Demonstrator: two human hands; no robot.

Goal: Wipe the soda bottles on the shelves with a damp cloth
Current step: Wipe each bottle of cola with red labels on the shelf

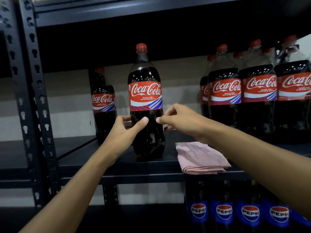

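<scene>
Two bare forearms reach in from the bottom of the view, and both hands meet on the lone Coca-Cola bottle (145, 91) standing upright near the front edge of the dark shelf (134, 172); the left hand (124, 132) wraps the lower body from the left, thumb across the front, fingers curled out of sight behind; the right hand (181, 121) comes in from the other flank, thumb tip on the front just below the label, fingers curled against the right side; neither hand has the cloth.

The pink cloth (198, 158) lies folded on the shelf just right of the bottle, partly under the right forearm and overhanging the front edge; so my read is the bottle is being steadied or turned, and the wiping needs that cloth picked up. Best bet: left hand keeps hold low, right hand takes the cloth and works cap to base, turning the bottle so the back gets done too.

Around it: a smaller Coca-Cola bottle (104, 105) behind and to the left, near the perforated upright (33, 98); a packed row of Coca-Cola bottles (259, 91) to the right, well apart; Pepsi bottles (223, 211) on the shelf below. The shelf overhead sits close above the cap, so lifting room looks tight; the cloth could slip off the edge.
</scene>
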